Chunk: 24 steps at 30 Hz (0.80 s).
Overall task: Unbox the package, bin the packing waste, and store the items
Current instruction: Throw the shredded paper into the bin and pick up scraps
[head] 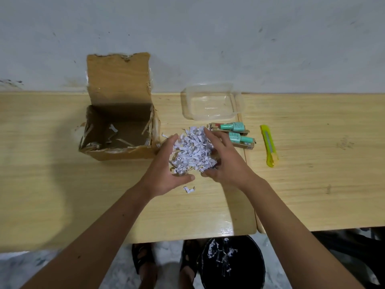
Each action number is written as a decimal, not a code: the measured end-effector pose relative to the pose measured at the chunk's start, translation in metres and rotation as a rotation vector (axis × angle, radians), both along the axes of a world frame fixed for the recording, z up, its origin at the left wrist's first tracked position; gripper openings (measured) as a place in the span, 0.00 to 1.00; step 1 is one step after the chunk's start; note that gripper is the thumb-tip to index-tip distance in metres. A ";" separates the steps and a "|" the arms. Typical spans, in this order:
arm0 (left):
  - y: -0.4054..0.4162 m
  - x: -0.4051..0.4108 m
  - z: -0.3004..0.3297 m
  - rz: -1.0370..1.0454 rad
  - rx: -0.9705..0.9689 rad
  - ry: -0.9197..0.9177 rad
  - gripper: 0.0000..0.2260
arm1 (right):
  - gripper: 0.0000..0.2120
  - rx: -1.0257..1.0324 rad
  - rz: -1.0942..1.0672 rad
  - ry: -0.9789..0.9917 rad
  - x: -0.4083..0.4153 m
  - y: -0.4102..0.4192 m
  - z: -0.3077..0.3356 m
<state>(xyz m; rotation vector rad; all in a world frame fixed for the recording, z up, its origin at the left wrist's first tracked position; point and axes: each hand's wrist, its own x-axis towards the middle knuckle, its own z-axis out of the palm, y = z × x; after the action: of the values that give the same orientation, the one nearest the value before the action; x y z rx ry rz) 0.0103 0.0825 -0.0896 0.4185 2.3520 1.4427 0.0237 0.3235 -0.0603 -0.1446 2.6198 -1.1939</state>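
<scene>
A heap of white shredded paper (192, 152) lies on the wooden table between my two hands. My left hand (166, 170) cups its left side with curled fingers, and my right hand (225, 161) cups its right side. An open cardboard box (116, 132) stands to the left with its lid flap up and a few paper strips inside. Two teal bottles (235, 132) lie on small brown cartons just right of the heap. A stray paper scrap (188, 189) lies under my left hand.
A clear plastic container (211, 101) sits at the back by the wall. A yellow utility knife (269, 146) lies to the right. Below the table's front edge a black bin (233, 265) holds some shredded paper, beside my sandalled feet (145, 261).
</scene>
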 end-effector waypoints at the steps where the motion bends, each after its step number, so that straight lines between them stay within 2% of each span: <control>1: 0.000 -0.002 -0.001 -0.007 0.023 -0.029 0.56 | 0.60 0.013 0.006 -0.024 -0.004 -0.001 0.001; 7: -0.003 -0.015 -0.007 -0.038 0.037 -0.040 0.56 | 0.64 0.130 0.086 -0.102 -0.029 -0.009 0.002; 13: -0.001 -0.020 -0.010 0.039 0.019 -0.014 0.48 | 0.52 0.211 0.148 -0.048 -0.040 -0.010 0.000; 17: 0.003 -0.019 -0.014 0.079 0.002 0.025 0.45 | 0.48 0.178 0.113 -0.026 -0.036 -0.012 0.005; 24: 0.003 -0.021 -0.015 0.091 0.015 -0.015 0.43 | 0.59 0.145 0.112 -0.008 -0.046 -0.021 0.005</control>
<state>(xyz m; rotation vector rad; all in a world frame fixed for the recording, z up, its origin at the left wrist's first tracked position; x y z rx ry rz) -0.0110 0.0856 -0.1045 0.3075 2.3770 1.4997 -0.0221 0.3029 -0.0549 -0.2545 2.6408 -0.9625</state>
